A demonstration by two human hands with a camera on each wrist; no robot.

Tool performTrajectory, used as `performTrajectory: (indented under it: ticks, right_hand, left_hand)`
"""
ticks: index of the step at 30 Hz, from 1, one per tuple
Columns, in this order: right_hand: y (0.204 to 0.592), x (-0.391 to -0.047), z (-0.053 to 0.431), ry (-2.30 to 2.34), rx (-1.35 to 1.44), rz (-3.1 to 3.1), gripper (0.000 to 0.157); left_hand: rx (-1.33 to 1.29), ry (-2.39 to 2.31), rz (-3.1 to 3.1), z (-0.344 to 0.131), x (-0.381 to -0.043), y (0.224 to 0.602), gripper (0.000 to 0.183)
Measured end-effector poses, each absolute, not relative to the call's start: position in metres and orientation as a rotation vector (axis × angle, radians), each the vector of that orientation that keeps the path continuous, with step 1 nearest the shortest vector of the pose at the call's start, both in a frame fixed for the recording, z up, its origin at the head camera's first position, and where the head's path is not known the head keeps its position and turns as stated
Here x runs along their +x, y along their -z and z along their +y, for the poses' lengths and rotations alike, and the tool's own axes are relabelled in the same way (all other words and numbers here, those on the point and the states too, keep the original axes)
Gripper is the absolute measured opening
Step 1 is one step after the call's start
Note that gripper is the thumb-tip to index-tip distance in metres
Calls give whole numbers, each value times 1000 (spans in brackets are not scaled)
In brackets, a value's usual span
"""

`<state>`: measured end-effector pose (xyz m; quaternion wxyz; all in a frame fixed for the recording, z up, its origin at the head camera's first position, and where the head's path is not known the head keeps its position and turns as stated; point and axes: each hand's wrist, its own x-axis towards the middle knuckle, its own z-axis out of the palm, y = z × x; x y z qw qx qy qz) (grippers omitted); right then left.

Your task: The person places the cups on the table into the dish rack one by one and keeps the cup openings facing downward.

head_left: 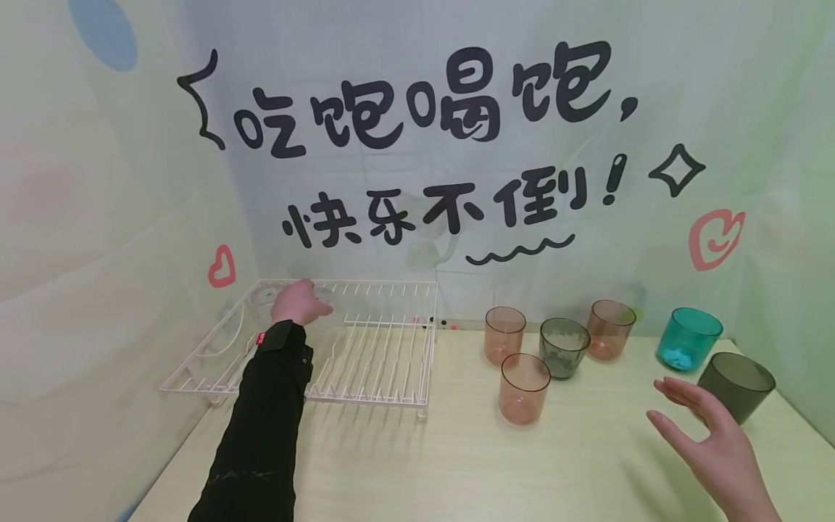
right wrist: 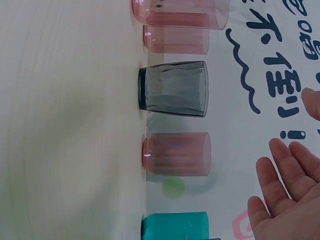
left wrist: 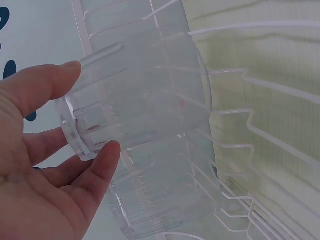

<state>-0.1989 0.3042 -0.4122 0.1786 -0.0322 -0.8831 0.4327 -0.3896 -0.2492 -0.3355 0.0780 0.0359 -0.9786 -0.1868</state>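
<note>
In the left wrist view my left hand (left wrist: pixel 45 165) holds a clear glass (left wrist: pixel 145 95) by its base, thumb on one side and fingers on the other. The glass is upside down, its rim toward the wires of the white dish rack (head_left: pixel 365 399). Close beside it stands a second clear glass (left wrist: pixel 155 200), also inverted. Seen from the head, the left hand is over the rack's back left part and covers most of the glass. My right hand (head_left: pixel 717 442) is raised over the table's right side, fingers extended and holding nothing, near a dark grey cup (head_left: pixel 737 384).
Toward the back right stand a teal cup (head_left: pixel 688 341), a smoky faceted glass (head_left: pixel 563 349) and three pink cups, one (head_left: pixel 524 391) nearer the front. A printed curtain (head_left: pixel 391 72) hangs behind the table (head_left: pixel 470 471).
</note>
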Motion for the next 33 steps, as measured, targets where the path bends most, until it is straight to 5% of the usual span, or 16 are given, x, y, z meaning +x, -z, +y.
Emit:
performTrajectory:
  ticks: [33]
  right_hand:
    - [390, -209, 321, -1040, 109, -2445, 59]
  left_hand:
    - [91, 648, -2895, -254, -387, 328, 46]
